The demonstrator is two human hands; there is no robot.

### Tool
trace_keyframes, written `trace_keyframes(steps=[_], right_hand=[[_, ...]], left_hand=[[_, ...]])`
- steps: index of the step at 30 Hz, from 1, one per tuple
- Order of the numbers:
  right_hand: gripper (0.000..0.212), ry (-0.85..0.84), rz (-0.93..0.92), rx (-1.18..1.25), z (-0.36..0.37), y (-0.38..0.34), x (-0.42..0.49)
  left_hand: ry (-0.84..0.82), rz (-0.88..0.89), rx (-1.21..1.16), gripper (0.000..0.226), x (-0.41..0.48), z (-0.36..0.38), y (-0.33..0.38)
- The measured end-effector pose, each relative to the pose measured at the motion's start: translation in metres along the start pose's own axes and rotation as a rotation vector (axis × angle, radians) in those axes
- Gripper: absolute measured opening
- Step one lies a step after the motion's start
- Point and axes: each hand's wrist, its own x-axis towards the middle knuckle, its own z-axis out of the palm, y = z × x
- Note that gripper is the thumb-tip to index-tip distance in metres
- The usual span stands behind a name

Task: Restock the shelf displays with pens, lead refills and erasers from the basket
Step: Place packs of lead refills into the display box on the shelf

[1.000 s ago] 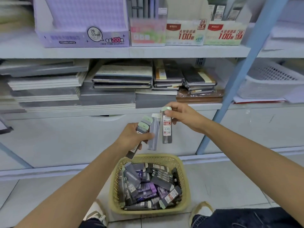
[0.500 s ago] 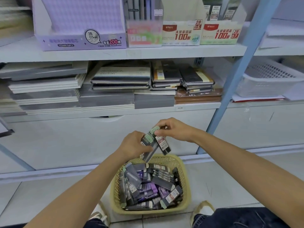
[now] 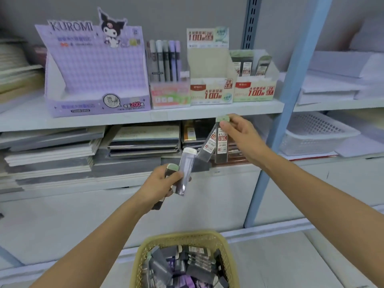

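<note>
On the upper shelf [image 3: 124,118] the purple display box [image 3: 95,80] stands at far left. Below the shelf we note the left hand [image 3: 158,186], its fingers curled round a clear lead tube [image 3: 187,169] and a green-capped case [image 3: 172,167] behind it. The basket [image 3: 182,235] sits on the floor beneath, well stocked with refills. From this angle the 0.5 box [image 3: 209,92] shows no stock. Just under the shelf edge, the right hand [image 3: 241,134] pinches two labelled refill cases [image 3: 221,144] by their caps. Their label appears to read 0.7. In our judgement they belong in the 0.7 box [image 3: 253,91], which holds a few. We advise confirming the grade, then seating them upright, labels forward.
</note>
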Motion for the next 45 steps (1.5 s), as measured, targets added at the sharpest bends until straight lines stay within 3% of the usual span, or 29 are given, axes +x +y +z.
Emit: trace_keyframes(steps=[3,8,12,14,18,22,34,38,43,45], right_hand=[[0.018,0.067,-0.093,0.05,-0.028,-0.04,0.022],[0.017,0.272,-0.273,-0.159,-0.079,-0.098,0.059],[0.008,0.44,-0.282,-0.316,-0.113,-0.125,0.09],[0.015,0.491,-0.245,-0.466,-0.123,-0.129,0.105],[0.021,0.475,-0.149,-0.752,-0.124,-0.129,0.129],[0.017,0.368,-0.113,-0.88,-0.118,-0.131,0.145],[0.027,0.036,-0.116,-0.76,-0.111,-0.132,0.151],[0.026,0.108,-0.162,-0.767,-0.109,-0.134,0.15],[0.017,0.361,-0.202,-0.606,-0.116,-0.138,0.143],[0.018,0.379,-0.166,-0.671,-0.118,-0.136,0.137]], left_hand=[[0.059,0.135,-0.018,0.015,0.012,-0.005,0.046],[0.102,0.323,-0.08,0.013,0.028,-0.005,0.118],[0.144,0.381,-0.149,0.015,0.043,-0.003,0.155],[0.17,0.398,-0.184,0.009,0.051,-0.003,0.167],[0.201,0.429,-0.222,0.008,0.066,-0.003,0.178],[0.19,0.426,-0.253,0.007,0.076,-0.004,0.179],[0.191,0.421,-0.284,0.008,0.082,-0.004,0.175],[0.187,0.403,-0.286,0.008,0.081,-0.004,0.178],[0.16,0.42,-0.287,0.009,0.078,-0.003,0.185],[0.151,0.429,-0.302,0.008,0.077,-0.002,0.187]])
